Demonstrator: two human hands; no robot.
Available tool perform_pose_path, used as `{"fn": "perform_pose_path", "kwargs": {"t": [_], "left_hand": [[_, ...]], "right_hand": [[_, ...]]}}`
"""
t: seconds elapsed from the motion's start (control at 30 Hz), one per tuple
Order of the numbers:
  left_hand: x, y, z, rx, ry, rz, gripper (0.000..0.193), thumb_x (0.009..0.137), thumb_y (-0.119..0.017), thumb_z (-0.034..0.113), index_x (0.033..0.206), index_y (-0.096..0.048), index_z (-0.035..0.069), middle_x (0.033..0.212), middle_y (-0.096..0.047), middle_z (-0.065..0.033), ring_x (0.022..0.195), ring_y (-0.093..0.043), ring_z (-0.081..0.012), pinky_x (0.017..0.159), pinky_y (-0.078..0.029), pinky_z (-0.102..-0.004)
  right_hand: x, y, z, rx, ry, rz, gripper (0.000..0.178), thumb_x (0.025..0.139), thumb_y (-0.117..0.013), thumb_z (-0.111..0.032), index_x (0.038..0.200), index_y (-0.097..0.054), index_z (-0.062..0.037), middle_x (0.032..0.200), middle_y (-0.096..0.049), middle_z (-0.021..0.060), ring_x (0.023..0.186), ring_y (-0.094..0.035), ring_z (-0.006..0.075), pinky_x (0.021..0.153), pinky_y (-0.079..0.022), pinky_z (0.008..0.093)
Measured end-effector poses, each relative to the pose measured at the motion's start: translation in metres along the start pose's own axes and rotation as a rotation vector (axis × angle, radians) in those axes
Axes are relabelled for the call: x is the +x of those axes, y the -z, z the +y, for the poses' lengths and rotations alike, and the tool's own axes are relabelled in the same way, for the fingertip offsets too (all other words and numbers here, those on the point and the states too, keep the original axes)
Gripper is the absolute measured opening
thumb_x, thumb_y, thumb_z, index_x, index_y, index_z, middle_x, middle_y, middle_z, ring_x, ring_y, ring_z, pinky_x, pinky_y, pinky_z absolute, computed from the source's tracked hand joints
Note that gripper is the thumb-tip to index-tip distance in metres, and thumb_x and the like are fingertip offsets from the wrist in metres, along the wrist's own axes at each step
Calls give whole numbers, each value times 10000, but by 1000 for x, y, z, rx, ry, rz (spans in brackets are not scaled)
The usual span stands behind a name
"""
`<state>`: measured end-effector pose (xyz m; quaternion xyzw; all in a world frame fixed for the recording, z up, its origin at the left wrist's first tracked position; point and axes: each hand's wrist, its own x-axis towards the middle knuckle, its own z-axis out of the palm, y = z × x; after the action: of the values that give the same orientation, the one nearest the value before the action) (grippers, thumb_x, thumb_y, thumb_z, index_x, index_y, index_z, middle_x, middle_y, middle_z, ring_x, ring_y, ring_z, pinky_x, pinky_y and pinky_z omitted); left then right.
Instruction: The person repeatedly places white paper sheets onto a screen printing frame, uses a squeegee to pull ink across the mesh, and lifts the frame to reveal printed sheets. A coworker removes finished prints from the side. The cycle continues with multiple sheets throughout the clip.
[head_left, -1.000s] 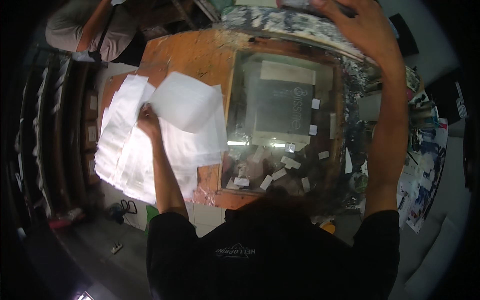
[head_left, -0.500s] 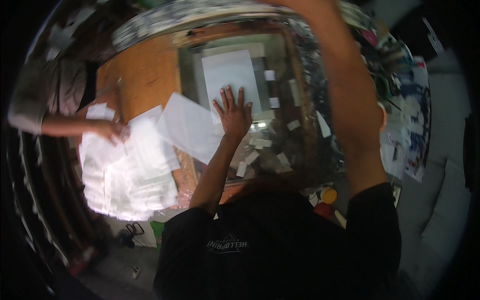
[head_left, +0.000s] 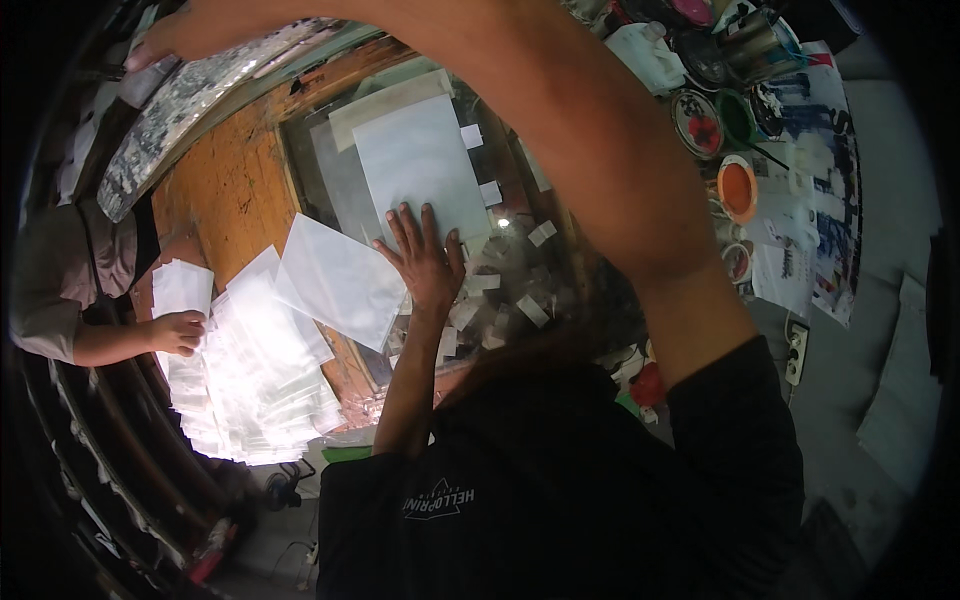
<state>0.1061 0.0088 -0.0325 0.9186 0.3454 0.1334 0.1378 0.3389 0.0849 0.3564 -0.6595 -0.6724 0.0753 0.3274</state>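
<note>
My left hand (head_left: 425, 268) lies open, fingers spread, over the lower edge of a white sheet of paper (head_left: 415, 150). That sheet rests on a glass panel set in a wooden frame (head_left: 285, 170). Another translucent white sheet (head_left: 340, 280) overlaps the glass edge left of my wrist. My right arm arches across the top of the view to the far left. There my right hand (head_left: 165, 42) is partly cut off, beside the end of a long paint-speckled board (head_left: 190, 125); its grip does not show clearly.
A co-worker's hand (head_left: 180, 333) touches a large pile of white sheets (head_left: 255, 370) at the left. Small white paper pieces (head_left: 533, 311) are scattered on the glass. Paint tubs, including an orange one (head_left: 738, 188), stand at the right. A power strip (head_left: 797, 353) hangs near them.
My view has turned, shifting the scene. My right hand, out of view earlier, now shows at the far left. My left hand stays spread on the sheet. The co-worker's hand has moved over the pile.
</note>
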Motion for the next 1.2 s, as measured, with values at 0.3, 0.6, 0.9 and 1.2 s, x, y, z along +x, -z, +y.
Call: {"fn": "perform_pose_path", "kwargs": {"t": [0.3,0.6,0.9,1.2], "left_hand": [[-42,38,-36,-24,185,-25,722,1013,-557,400,1568,-318,7,1681,-158,-244,1571,-130,-405,1186,-34,-716],[-36,158,-31,-812,256,237,625,1011,-630,286,1497,-424,-48,1471,-527,-242,1382,-492,-356,1207,-274,-539],[-71,96,-4,-1994,1242,-62,758,982,-638,482,1489,-338,5,1461,-376,-198,1394,-384,-300,1109,-357,-601],[-66,82,-12,-1944,1393,2,617,941,-689,487,1206,-458,-20,1254,-483,-179,1324,-474,-325,1151,-265,-622]], "right_hand": [[22,-4,-16,-173,-121,-52,411,966,-658,-357,893,-714,44,678,-645,124,584,-606,201,519,-508,365],[-65,-96,-22,-362,26,263,593,905,-644,-609,875,-761,-29,730,-693,151,667,-702,315,671,-537,471],[-216,-259,31,-575,-116,-130,602,881,-720,-218,1408,-538,8,1023,-631,124,1032,-572,269,877,-401,435],[-223,-272,43,-361,-137,-74,656,831,-656,-17,1462,-516,-126,1026,-578,108,1003,-562,288,913,-375,520]]}}
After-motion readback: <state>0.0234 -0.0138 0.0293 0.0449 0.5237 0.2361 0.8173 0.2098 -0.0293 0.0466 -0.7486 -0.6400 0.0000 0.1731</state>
